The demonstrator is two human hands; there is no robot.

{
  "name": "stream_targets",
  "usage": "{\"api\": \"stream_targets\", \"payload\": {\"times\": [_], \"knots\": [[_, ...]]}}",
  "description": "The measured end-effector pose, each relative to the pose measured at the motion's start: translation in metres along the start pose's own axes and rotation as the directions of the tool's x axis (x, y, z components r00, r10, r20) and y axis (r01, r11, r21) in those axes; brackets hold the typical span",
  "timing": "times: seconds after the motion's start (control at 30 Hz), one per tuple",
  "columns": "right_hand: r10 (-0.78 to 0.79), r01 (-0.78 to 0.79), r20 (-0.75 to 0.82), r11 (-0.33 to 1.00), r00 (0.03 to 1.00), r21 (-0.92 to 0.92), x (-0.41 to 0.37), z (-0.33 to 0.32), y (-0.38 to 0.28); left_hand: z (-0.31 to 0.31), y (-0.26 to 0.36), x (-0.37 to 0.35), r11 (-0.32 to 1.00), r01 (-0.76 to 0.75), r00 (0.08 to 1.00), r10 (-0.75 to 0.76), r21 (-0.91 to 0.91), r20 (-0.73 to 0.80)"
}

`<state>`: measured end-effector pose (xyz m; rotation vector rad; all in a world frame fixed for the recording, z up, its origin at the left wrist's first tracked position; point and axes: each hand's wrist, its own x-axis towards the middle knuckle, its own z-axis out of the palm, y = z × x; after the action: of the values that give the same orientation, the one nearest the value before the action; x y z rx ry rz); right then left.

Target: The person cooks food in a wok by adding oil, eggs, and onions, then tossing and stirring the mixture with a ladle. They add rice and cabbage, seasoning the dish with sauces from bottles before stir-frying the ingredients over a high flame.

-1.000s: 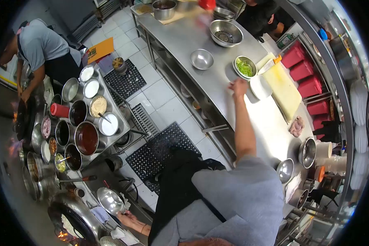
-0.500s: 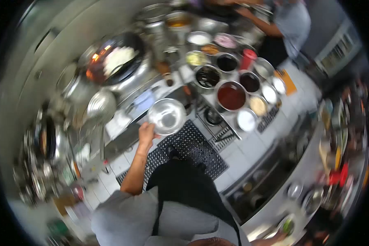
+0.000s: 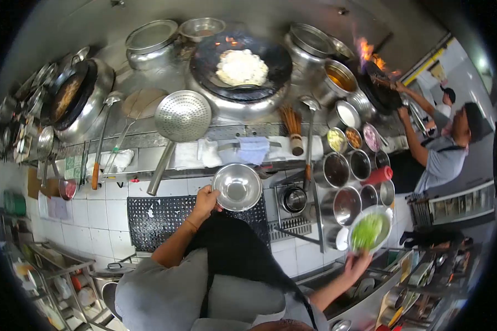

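Note:
My left hand (image 3: 206, 203) is closed on the rim of a shiny metal bowl (image 3: 237, 187) with nothing in it. At the right, my right hand (image 3: 357, 266) grips a second metal bowl (image 3: 385, 218), which is tilted and holds chopped green vegetables (image 3: 366, 229). Ahead of me a large black wok (image 3: 281, 60) sits on a burner, with whitish food (image 3: 242, 68) spread in its middle. A ladle (image 3: 252, 87) lies low inside the wok.
A perforated strainer (image 3: 183, 116) and a bamboo brush (image 3: 294, 129) rest on the stove counter. Pots of sauce (image 3: 336, 169) stand at right, by a red bottle (image 3: 379, 175). A co-worker (image 3: 444, 157) handles a flaming wok (image 3: 378, 88). A black mat (image 3: 149, 212) covers floor tiles.
My view has swung left, bringing the wok to the centre. My right hand has brought the bowl of greens up from the lower right. My left hand still holds its bowl.

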<state>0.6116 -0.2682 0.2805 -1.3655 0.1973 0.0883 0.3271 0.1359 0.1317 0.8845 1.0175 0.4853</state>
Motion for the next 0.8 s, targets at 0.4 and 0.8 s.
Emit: {"api": "stream_targets", "payload": {"times": [0.4, 0.8], "knots": [[-0.7, 0.919, 0.633, 0.089, 0.332, -0.384, 0.03, 0.582, 0.017, -0.065, 0.024, -0.054, 0.981, -0.189, 0.961, 0.178, -0.035, -0.211], [-0.379, 0.651, 0.635, 0.711, 0.673, -0.266, 0.004, 0.477, 0.039, -0.059, 0.009, -0.036, 0.981, -0.188, 0.975, 0.192, 0.05, -0.112]]}}
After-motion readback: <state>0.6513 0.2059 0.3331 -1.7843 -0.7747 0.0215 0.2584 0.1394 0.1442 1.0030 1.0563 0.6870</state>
